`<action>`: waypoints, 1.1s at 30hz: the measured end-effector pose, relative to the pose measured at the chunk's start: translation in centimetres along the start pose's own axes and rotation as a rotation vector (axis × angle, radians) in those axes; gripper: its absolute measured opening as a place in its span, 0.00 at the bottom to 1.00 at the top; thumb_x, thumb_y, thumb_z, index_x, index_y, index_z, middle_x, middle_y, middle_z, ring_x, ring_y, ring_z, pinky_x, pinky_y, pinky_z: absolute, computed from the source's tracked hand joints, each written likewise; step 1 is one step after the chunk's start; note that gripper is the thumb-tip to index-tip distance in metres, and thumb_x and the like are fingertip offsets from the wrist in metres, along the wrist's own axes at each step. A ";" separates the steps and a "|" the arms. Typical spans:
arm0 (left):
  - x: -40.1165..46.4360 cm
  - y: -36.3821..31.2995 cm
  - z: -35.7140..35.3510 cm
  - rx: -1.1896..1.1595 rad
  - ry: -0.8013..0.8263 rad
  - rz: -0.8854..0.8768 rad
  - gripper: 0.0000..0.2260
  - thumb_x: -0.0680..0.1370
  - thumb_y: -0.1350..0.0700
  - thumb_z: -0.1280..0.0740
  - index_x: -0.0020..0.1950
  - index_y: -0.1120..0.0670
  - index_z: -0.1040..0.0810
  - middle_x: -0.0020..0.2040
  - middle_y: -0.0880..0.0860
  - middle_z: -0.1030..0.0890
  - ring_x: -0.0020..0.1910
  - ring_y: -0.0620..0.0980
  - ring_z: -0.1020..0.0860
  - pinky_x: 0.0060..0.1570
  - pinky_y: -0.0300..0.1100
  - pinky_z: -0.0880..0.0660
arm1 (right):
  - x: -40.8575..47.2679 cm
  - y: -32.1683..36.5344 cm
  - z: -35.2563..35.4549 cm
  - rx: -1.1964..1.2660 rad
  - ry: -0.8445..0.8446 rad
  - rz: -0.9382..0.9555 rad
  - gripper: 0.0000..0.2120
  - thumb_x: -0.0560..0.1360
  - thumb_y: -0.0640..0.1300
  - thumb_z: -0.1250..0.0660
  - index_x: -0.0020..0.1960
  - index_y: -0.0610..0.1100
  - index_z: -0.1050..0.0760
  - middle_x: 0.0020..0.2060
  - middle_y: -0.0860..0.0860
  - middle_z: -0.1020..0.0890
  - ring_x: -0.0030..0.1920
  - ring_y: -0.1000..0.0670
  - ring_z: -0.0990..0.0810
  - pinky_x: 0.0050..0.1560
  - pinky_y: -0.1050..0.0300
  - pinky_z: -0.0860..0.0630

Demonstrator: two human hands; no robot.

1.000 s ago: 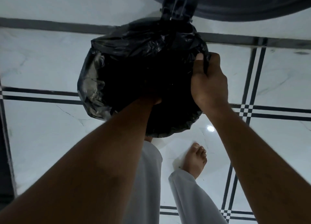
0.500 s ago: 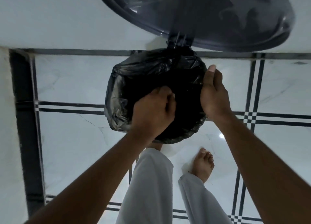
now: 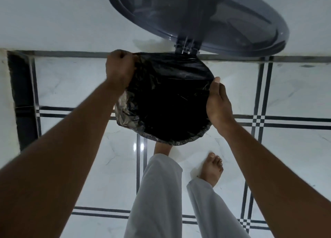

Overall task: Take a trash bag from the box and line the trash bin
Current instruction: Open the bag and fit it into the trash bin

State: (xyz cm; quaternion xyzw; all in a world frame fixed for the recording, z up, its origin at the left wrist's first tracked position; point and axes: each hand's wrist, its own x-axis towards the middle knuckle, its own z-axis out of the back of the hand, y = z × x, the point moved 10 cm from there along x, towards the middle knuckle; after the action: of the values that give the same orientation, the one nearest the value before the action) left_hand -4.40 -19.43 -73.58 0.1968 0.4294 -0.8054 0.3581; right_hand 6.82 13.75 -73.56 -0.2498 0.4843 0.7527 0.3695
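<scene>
A black trash bag [image 3: 166, 98] lies draped over the round mouth of the trash bin, whose body it hides. The bin's dark round lid [image 3: 202, 17] stands raised behind it on a hinge [image 3: 186, 47]. My left hand [image 3: 120, 67] is fisted on the bag's edge at the far left of the rim. My right hand [image 3: 217, 103] presses the bag's edge against the right side of the rim, fingers curled over it. The bag's near edge is folded down over the rim.
The bin stands on a glossy white marble floor [image 3: 286, 148] with black inlay lines, close to a white wall [image 3: 53, 17]. My bare feet [image 3: 211, 169] and white trouser legs [image 3: 157, 193] are just in front of the bin. A dark strip [image 3: 21, 98] runs down the left.
My left hand came up out of the bag's middle and moved to the far-left rim, pulling the edge outward. The bag's top is now stretched flatter. My right hand stayed at the right rim.
</scene>
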 end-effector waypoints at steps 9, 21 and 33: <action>3.7 3.3 -4.8 0.189 0.411 0.227 0.13 0.86 0.60 0.38 0.42 0.57 0.23 0.37 0.55 0.18 0.29 0.50 0.18 0.30 0.39 0.21 | 2.6 -1.0 0.3 0.021 -0.014 -0.034 0.30 0.88 0.68 0.51 0.70 0.54 0.18 0.62 0.53 0.14 0.65 0.48 0.17 0.75 0.42 0.23; -0.1 -4.8 -4.8 0.312 0.211 -0.152 0.17 0.85 0.44 0.36 0.66 0.49 0.14 0.63 0.61 0.13 0.63 0.64 0.16 0.68 0.55 0.20 | 3.2 2.9 1.6 0.046 -0.106 0.011 0.20 0.91 0.60 0.44 0.49 0.54 0.20 0.46 0.58 0.15 0.52 0.55 0.17 0.61 0.52 0.24; -1.6 -2.0 -0.1 0.174 -0.023 0.050 0.21 0.81 0.50 0.38 0.66 0.60 0.16 0.63 0.60 0.14 0.62 0.61 0.17 0.59 0.49 0.20 | 1.6 1.6 3.7 0.125 -0.283 -0.080 0.17 0.90 0.57 0.41 0.45 0.52 0.25 0.43 0.56 0.20 0.45 0.57 0.22 0.51 0.55 0.28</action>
State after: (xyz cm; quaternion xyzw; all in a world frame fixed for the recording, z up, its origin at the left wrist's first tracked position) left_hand -4.85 -17.89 -71.52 0.2285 0.3487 -0.8326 0.3645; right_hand 4.48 17.19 -72.38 -0.1370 0.4628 0.7335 0.4786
